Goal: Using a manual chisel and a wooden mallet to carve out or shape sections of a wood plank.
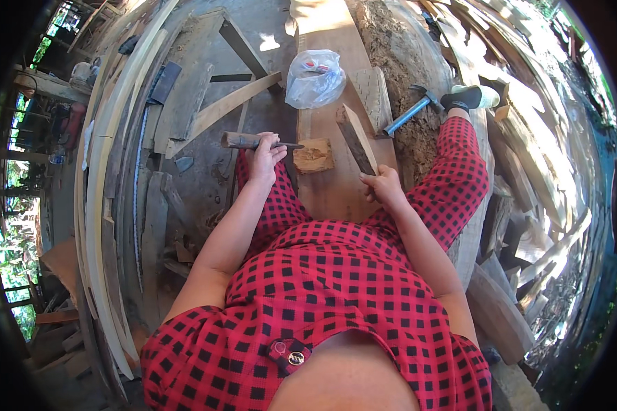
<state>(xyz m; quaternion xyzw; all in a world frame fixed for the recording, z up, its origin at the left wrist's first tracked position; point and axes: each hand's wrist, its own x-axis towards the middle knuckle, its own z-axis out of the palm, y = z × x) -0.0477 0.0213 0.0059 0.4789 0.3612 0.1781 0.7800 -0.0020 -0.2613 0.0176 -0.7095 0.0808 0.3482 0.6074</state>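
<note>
My left hand (264,159) is closed around a chisel (240,140) with a thick wooden handle; its dark blade points right. The blade's tip is at the left edge of a small rough wood block (313,156), which lies on a wide plank (336,195) between my legs. In my right hand (385,186) is the lower end of a wooden stick (355,140), held tilted up to the left, above the plank and apart from the block. Whether the chisel's tip touches the block I cannot tell.
Farther along the plank sits a clear plastic bag (315,79) with something red inside. A hammer (415,111) with a blue handle lies to the right, near my foot (469,98). Long wood strips (106,137) line the left side; split timber (528,157) is heaped at the right.
</note>
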